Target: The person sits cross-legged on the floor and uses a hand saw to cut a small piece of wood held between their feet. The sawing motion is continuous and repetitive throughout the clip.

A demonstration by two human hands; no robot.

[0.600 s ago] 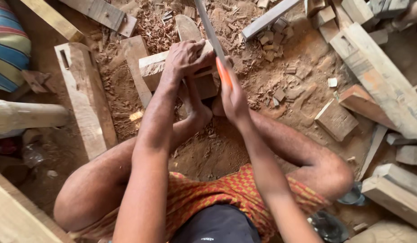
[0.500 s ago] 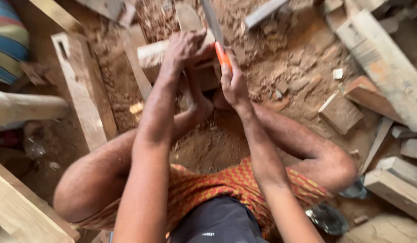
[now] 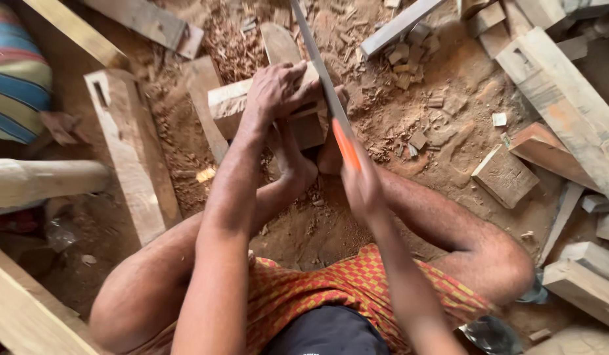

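I sit on a sawdust floor with my legs drawn up and my feet against a wooden block (image 3: 229, 105). My left hand (image 3: 278, 89) lies flat on top of the block and presses on it. My right hand (image 3: 360, 187) grips the orange handle of a handsaw (image 3: 324, 82). The long grey blade runs up and away from me, crossing the block's right end just beside my left fingers.
A mortised timber (image 3: 130, 154) lies to the left, with a round pole (image 3: 45, 181) beside it. Planks and offcuts (image 3: 505, 174) litter the right side. Wood chips (image 3: 416, 72) and sawdust cover the ground. A striped cloth (image 3: 15, 72) is at far left.
The saw has slid toward me along the cut, and my right hand has drawn back. My left hand stays on the block. My head has moved, shifting the view.
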